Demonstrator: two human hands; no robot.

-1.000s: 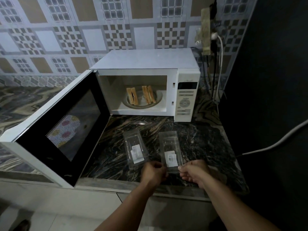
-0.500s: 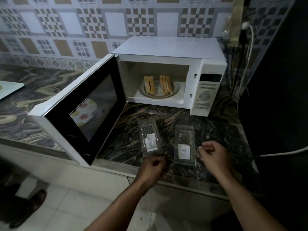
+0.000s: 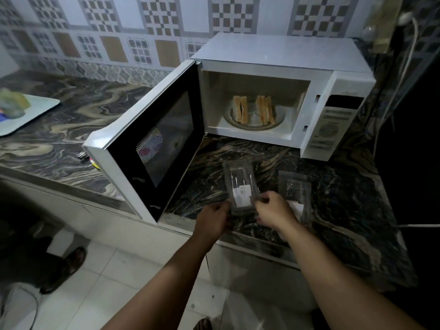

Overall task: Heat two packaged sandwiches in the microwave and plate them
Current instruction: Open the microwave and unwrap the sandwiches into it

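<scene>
The white microwave [image 3: 281,51] stands with its door [image 3: 152,148] swung wide to the left. Inside, two sandwiches [image 3: 240,112] [image 3: 265,112] stand on the round glass plate [image 3: 254,126]. Two clear, empty plastic sandwich packages lie on the marble counter in front. My left hand [image 3: 212,221] and my right hand [image 3: 273,209] both hold the near end of the left package [image 3: 240,186], fingers curled at its edges. The right package [image 3: 295,191] lies untouched beside my right hand.
A pale tray [image 3: 33,113] with a blurred item sits on the counter [image 3: 71,129] at far left. Small objects lie by the door's hinge-side corner. Cables [image 3: 409,44] hang at the right beside a dark wall. A sandalled foot stands on the floor tiles.
Both hands left the right package and moved left to the other one, which they now hold at its near end. My view has swung left and closer.
</scene>
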